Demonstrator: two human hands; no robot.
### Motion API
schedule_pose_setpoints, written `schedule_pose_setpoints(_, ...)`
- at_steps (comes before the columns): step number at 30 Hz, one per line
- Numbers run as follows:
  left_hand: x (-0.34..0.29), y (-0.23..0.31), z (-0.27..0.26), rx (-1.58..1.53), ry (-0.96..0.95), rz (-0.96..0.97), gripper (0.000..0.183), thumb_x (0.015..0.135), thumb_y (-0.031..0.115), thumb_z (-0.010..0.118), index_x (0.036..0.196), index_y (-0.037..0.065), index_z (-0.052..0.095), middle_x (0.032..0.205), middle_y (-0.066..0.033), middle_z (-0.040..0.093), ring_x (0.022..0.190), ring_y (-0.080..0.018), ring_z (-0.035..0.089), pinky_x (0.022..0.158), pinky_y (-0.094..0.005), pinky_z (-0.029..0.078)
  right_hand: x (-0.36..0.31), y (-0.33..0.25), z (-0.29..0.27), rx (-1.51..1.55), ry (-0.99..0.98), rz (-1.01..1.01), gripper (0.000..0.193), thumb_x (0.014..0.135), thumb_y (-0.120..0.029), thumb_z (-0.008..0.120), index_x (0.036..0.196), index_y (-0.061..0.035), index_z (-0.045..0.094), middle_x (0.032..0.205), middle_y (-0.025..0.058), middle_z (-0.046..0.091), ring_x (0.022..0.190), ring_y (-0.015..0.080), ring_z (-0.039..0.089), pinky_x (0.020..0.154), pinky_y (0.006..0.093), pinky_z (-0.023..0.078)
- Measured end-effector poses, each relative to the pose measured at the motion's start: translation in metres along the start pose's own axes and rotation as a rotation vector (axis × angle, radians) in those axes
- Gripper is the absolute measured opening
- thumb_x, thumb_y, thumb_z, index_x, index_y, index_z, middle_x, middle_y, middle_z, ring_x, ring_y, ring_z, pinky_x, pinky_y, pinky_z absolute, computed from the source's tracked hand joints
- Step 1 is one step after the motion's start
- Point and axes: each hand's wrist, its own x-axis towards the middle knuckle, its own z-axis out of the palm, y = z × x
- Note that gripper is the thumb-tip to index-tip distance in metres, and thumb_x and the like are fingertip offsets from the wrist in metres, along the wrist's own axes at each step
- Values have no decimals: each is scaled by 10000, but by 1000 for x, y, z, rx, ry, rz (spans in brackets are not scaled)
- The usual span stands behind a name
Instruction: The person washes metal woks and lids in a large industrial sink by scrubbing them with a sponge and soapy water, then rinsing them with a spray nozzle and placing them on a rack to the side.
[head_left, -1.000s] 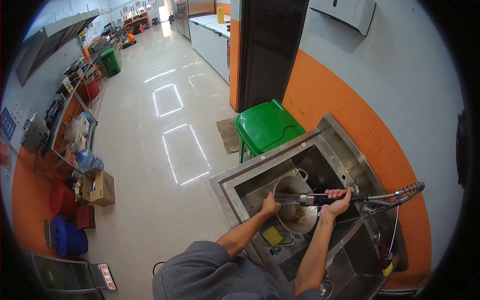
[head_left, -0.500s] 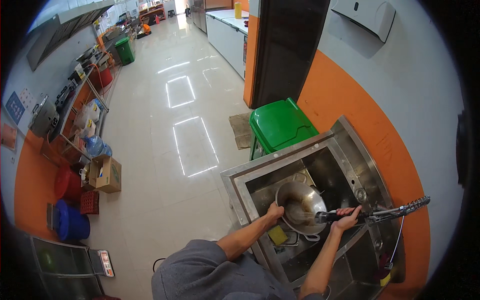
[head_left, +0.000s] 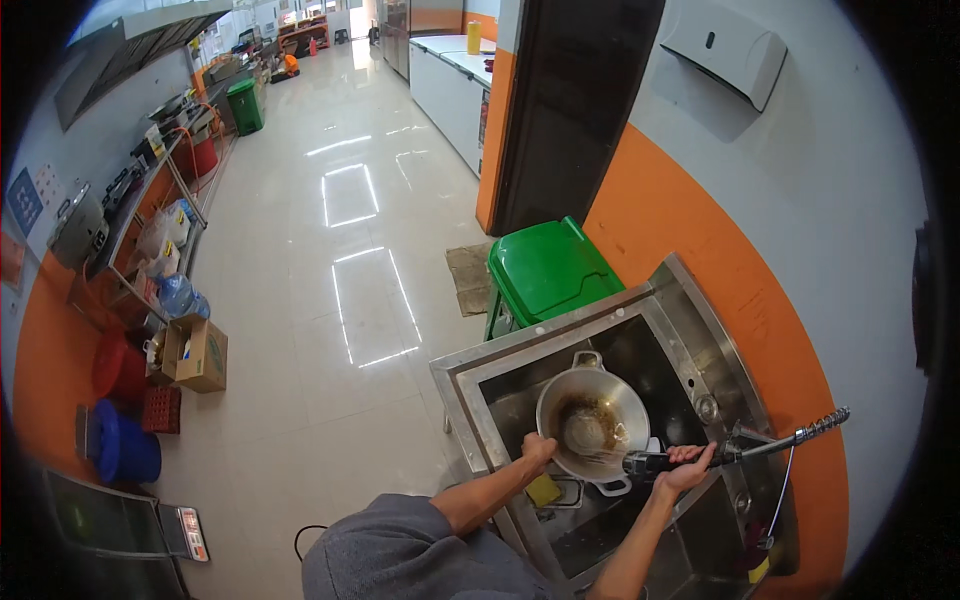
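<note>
A round metal pot [head_left: 594, 410] with two loop handles sits in the left basin of the steel sink [head_left: 462, 392], its inside stained brown, with some water at the bottom. My left hand [head_left: 539, 451] grips the pot's rim on its left side. In my right hand [head_left: 688, 466] is the black handle of a spray faucet [head_left: 648, 462], its head pointing over the pot's right edge. Water comes from the spray head into the pot. Below the pot lie a yellow sponge [head_left: 543, 490] and a small metal tray [head_left: 568, 493], partly hidden.
A green lidded bin [head_left: 552, 270] stands against the sink's far side, with flattened cardboard [head_left: 468, 280] beside it. The faucet's coiled spring neck [head_left: 822, 425] reaches toward the orange wall. Shelving, a cardboard box [head_left: 203, 355] and a blue bucket [head_left: 128, 440] line the left wall.
The pot now sits flatter, with its far handle in plain view and more of its inside showing. Both hands stay on the pot and the faucet; the whole view has shifted slightly.
</note>
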Motion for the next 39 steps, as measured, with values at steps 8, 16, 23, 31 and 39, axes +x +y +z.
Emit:
schedule_pose_setpoints(8,-24,26,-9,204,109,53,335,767,169,605,1021,-46,643,956,-225,667,900,-338,661,730,-408,518,9,8,37,285,83,-175,513,964,-467,422,589,-125,346,493,2,298,453,143,335,547,319,382)
schedule_pose_setpoints(16,-27,38,-37,191,-30,147,331,724,106,583,992,-82,632,934,-234,663,896,-345,656,745,-403,502,51,23,-46,-139,128,-191,400,953,-357,507,722,-33,470,649,80,485,628,211,501,691,362,464)
schedule_pose_setpoints(23,-67,80,-49,351,76,420,295,778,131,562,1033,8,646,853,-215,668,810,-359,657,719,-435,494,-34,70,-122,-1053,434,-523,765,741,-2,696,1383,51,284,1394,232,336,1231,334,416,1053,394,325)
schedule_pose_setpoints(31,-111,129,-38,364,7,945,453,831,82,504,1283,77,503,862,-273,609,841,-446,589,714,-504,465,-82,224,-165,-306,68,655,164,906,-132,546,990,9,535,1028,140,562,922,269,573,817,353,488)
schedule_pose_setpoints(39,-121,147,-26,141,-21,1354,527,829,-48,489,1337,91,465,1058,-253,600,799,-412,624,637,-426,494,-41,239,-87,301,-111,939,144,913,-121,546,1011,-18,567,976,83,604,872,224,597,805,346,500)
